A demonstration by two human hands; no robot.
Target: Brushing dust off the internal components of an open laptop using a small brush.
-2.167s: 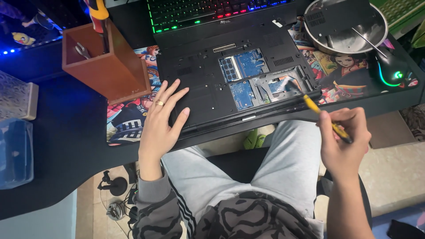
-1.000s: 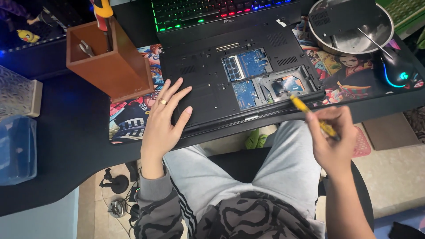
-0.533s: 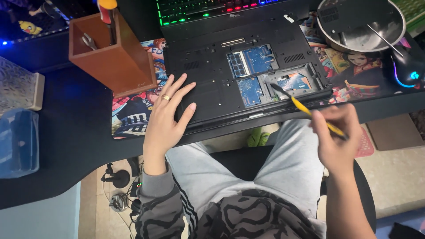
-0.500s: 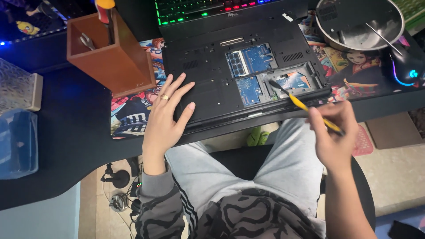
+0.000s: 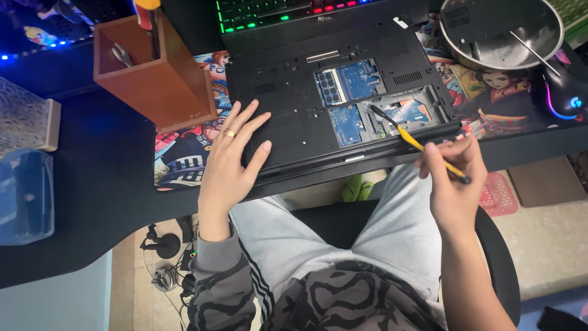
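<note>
Head | laptop [image 5: 318, 104] upturned, boards bared | left hand [image 5: 229, 162] spread | right hand [image 5: 453, 184] pinches screwdriver [image 5: 422, 147]

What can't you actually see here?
- Head view: tip of the yellow tool in the right hand, too small inside the open laptop.
- Keyboard, cut off by the top edge.
- Contents of the wooden box, hidden by its walls.

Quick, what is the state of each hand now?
Left hand: open, flat on the upturned laptop.
Right hand: closed on a yellow screwdriver, tip in the laptop's open bay.
</note>
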